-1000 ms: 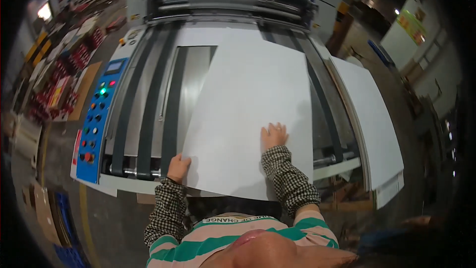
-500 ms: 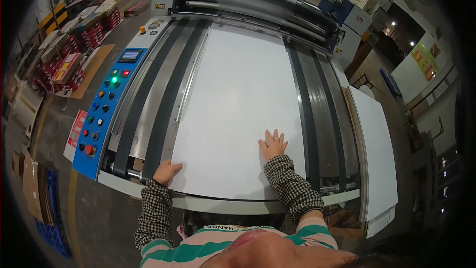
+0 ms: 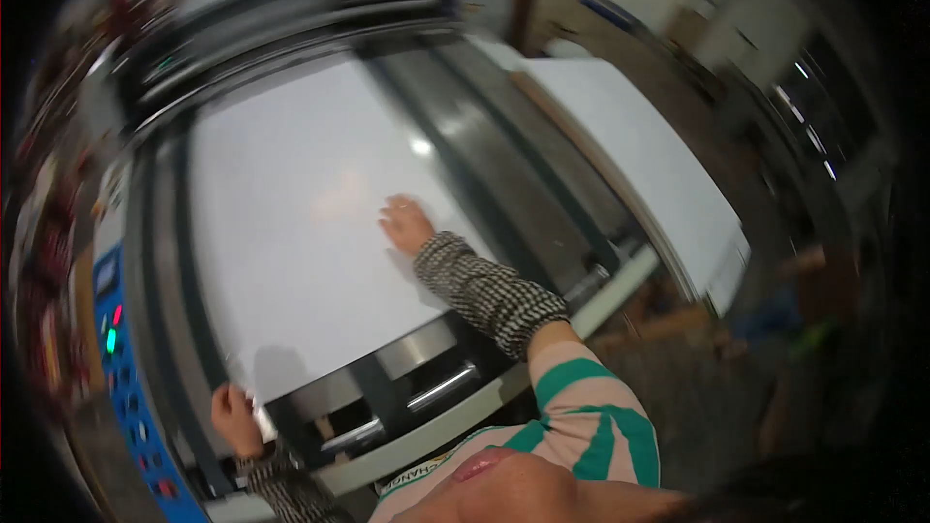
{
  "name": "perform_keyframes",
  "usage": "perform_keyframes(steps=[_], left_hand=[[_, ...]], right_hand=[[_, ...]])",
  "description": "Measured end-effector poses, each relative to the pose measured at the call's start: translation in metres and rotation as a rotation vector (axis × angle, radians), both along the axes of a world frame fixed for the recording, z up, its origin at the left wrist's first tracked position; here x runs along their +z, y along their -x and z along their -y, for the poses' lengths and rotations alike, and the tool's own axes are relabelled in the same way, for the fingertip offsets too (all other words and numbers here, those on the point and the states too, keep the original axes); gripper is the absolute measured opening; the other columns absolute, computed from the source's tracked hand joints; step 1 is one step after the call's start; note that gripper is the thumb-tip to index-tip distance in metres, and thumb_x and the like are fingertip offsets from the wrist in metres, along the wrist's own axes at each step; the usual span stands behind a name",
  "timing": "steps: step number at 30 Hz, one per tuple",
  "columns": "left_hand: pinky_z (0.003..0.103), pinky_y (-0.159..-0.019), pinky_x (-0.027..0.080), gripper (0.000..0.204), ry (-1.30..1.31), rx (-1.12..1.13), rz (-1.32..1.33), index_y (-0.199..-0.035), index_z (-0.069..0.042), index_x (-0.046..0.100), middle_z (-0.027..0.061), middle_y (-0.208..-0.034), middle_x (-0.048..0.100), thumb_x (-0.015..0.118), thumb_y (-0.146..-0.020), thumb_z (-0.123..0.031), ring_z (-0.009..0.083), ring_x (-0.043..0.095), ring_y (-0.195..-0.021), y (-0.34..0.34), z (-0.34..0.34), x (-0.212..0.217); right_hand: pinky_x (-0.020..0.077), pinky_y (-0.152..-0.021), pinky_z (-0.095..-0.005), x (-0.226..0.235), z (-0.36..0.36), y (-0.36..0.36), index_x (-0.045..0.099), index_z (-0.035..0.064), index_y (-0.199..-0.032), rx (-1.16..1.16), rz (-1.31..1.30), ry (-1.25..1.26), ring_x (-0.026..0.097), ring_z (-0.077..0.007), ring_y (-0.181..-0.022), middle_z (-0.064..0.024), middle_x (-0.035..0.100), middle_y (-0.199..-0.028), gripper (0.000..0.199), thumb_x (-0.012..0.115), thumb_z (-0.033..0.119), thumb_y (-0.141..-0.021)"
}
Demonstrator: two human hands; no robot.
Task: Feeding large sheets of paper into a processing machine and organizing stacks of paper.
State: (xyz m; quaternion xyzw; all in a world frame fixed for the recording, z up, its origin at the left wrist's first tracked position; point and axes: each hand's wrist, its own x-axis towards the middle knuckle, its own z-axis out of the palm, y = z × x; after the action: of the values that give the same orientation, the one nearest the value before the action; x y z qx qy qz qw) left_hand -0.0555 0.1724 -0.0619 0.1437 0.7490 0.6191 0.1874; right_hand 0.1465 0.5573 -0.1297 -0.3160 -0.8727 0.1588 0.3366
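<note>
White sheet (image 3: 305,232) has slid away from the front rail (image 3: 615,296).

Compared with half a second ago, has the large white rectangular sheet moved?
Yes, the large white rectangular sheet has moved forward, away from the long pale front rail.

A large white sheet (image 3: 300,194) lies on the dark belts (image 3: 538,174) of a machine, its near edge short of the metal roller (image 3: 441,389). The right hand (image 3: 407,223) is palm down on the sheet, fingers slightly spread. The left hand (image 3: 235,418) is at the near left corner; blur hides whether its grip touches the paper. Checked sleeves (image 3: 489,291) cover both forearms. A blue control panel (image 3: 136,392) stands left, white sheets (image 3: 630,145) right.
</note>
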Motion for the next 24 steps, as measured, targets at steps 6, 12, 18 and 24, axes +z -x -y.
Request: perform_keyframes(steps=[6, 12, 18, 24], left_hand=[[0.022, -0.04, 0.036, 0.017, 0.124, 0.06, 0.001, -0.084, 0.0, 0.05, 0.0052, -0.062, 0.049, 0.049, -0.081, -0.017, 0.0112, 0.045, -0.046, -0.013, -0.014, -0.024], [0.028, -0.049, 0.041, 0.021, 0.578, -0.138, -0.197, -0.082, 0.006, 0.055, 0.0105, -0.067, 0.058, 0.053, -0.076, -0.014, 0.019, 0.053, -0.057, -0.061, -0.035, 0.031], [0.021, -0.047, 0.041, 0.019, 0.14, -0.411, 0.015, -0.084, 0.002, 0.051, 0.0044, -0.063, 0.052, 0.051, -0.079, -0.016, 0.0103, 0.051, -0.054, -0.113, -0.092, 0.009], [0.025, -0.056, 0.044, 0.024, 0.069, -0.819, 0.057, -0.089, 0.007, 0.054, 0.0087, -0.073, 0.058, 0.054, -0.077, -0.014, 0.0126, 0.054, -0.062, -0.214, -0.127, -0.009]], right_hand=[[0.0374, -0.07, -0.0445, 0.034, -0.085, -0.255, 0.056, 0.0048, -0.072, -0.662, 0.435, -0.304, 0.051, -0.0275, -0.079, -0.0119, 0.055, -0.081, 0.015, 0.051, 0.017, -0.064], [0.0265, -0.094, -0.0434, 0.081, -0.022, -0.502, 0.048, 0.0041, -0.109, -1.543, 0.608, 0.281, 0.041, -0.027, -0.107, -0.0149, 0.043, -0.118, 0.035, 0.047, 0.023, -0.079], [0.0424, -0.078, -0.0405, 0.136, -0.02, -0.436, 0.057, 0.0013, -0.09, -1.359, 0.64, 0.391, 0.05, -0.0282, -0.092, -0.0161, 0.057, -0.09, 0.02, 0.044, 0.012, -0.079], [0.0422, -0.073, -0.0422, 0.059, -0.002, -0.329, 0.06, 0.0025, -0.078, -0.867, 0.567, 0.279, 0.053, -0.0353, -0.084, -0.0194, 0.055, -0.088, 0.021, 0.046, 0.015, -0.069]])
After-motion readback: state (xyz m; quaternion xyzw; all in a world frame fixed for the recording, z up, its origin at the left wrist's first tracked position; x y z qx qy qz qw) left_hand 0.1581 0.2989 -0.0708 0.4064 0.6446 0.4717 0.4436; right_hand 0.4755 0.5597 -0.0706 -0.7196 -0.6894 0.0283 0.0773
